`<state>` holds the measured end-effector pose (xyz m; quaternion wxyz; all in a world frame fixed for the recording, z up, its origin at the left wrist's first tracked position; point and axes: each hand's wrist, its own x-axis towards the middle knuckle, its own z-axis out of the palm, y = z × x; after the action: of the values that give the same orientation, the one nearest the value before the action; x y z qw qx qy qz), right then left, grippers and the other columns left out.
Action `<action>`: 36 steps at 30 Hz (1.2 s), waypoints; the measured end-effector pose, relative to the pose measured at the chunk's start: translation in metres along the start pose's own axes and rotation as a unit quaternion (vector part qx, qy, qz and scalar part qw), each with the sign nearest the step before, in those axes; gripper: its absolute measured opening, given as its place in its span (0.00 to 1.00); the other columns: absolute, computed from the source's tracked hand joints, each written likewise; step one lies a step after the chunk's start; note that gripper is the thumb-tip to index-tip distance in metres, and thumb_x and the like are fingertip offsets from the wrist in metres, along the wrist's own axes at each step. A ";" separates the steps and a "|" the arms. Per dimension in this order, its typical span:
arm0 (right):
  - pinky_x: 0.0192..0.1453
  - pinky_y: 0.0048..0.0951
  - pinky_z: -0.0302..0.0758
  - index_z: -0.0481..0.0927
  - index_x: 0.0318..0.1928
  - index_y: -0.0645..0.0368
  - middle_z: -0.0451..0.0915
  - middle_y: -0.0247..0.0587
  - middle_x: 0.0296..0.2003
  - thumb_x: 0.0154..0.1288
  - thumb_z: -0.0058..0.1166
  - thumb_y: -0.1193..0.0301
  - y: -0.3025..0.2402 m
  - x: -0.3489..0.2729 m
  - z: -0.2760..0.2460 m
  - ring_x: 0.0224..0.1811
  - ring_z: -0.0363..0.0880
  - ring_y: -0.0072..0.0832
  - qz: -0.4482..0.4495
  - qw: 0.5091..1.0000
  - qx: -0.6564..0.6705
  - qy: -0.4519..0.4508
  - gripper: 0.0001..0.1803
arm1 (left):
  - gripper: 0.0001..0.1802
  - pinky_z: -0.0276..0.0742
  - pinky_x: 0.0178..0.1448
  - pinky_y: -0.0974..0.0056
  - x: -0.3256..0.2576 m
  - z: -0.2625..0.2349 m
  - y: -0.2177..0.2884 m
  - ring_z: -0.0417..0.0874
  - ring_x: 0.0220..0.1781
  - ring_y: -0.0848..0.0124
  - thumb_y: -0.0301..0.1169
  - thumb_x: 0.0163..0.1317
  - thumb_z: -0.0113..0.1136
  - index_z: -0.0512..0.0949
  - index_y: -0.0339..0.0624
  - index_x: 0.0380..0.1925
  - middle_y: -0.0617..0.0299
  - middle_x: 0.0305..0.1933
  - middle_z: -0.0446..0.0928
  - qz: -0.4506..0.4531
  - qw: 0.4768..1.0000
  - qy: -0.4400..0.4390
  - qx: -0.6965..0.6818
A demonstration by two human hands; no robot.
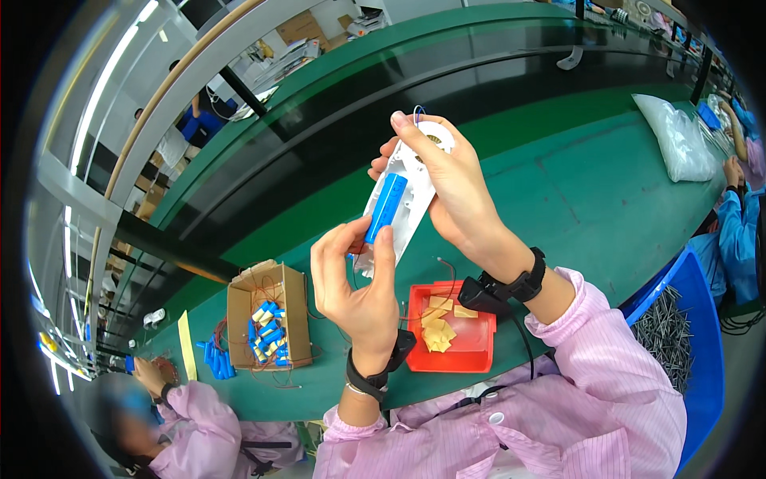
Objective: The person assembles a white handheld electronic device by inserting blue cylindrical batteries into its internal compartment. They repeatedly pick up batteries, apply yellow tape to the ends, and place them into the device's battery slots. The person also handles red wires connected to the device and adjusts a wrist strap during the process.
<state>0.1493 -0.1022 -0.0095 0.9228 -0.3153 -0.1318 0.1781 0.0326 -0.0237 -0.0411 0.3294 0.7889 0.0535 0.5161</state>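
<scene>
Green, smooth tabletop (558, 199) bends toward the view's dark rim. A pink striped sleeve (626, 359) partly hides a blue bin (710, 383) of thin metal rods (666, 335). The right hand (451, 172) curls around a hollow white plastic housing (416, 206) above the tabletop, its fingers mostly hidden behind. Inside lies a glossy blue cylinder (388, 201), lower end pinched by the left hand (351, 279) between thumb and fingertips.

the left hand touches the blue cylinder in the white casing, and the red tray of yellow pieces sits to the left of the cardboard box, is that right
Not quite: the head view shows the red tray of yellow pieces to the right of the cardboard box. The left hand does touch the blue cylinder in the white casing.
</scene>
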 end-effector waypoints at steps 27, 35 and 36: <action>0.35 0.34 0.85 0.70 0.46 0.62 0.80 0.42 0.30 0.65 0.66 0.65 -0.017 -0.001 0.009 0.30 0.84 0.31 0.026 0.998 -0.026 -0.060 0.20 | 0.18 0.79 0.40 0.69 0.031 -0.021 0.003 0.85 0.38 0.73 0.35 0.69 0.63 0.75 0.31 0.49 0.56 0.38 0.82 -0.341 0.852 -0.276 -0.285; 0.65 0.49 0.66 0.67 0.66 0.62 0.74 0.53 0.60 0.69 0.60 0.53 -0.039 0.013 -0.013 0.66 0.72 0.41 0.000 0.995 -0.100 -0.025 0.35 | 0.23 0.77 0.27 0.72 0.102 0.008 -0.072 0.82 0.23 0.76 0.45 0.74 0.53 0.77 0.32 0.50 0.61 0.30 0.82 -0.369 0.818 -0.287 -0.335; 0.66 0.52 0.65 0.65 0.69 0.61 0.72 0.55 0.63 0.69 0.60 0.53 -0.052 0.016 -0.025 0.66 0.72 0.45 -0.014 0.990 -0.124 -0.068 0.37 | 0.23 0.77 0.27 0.71 0.116 0.017 -0.095 0.82 0.24 0.76 0.45 0.75 0.52 0.77 0.32 0.49 0.61 0.30 0.81 -0.389 0.805 -0.276 -0.352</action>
<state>0.1857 -0.1470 0.0060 0.8680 -0.4125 -0.2195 0.1682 0.1247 0.0919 -0.0091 0.7588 0.6407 0.0774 0.0882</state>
